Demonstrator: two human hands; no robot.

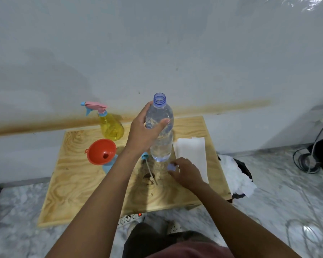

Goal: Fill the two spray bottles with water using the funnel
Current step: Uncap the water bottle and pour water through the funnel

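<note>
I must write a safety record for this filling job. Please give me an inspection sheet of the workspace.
Surface: wooden table, brown stains near the middle.
Job things: yellow spray bottle upright at the back, head on; orange funnel sits in the blue spray bottle; a loose spray head lies on the table; water bottle open.
Clutter: paper towel on the table's right side.
Grips: left hand holds the water bottle; right hand pinches the cap.
Cables: power strip under the near table edge; coiled cable on the floor at right.
Surroundings: white wall with a brown streak; marble floor; dark bag with white paper beside the table.
</note>
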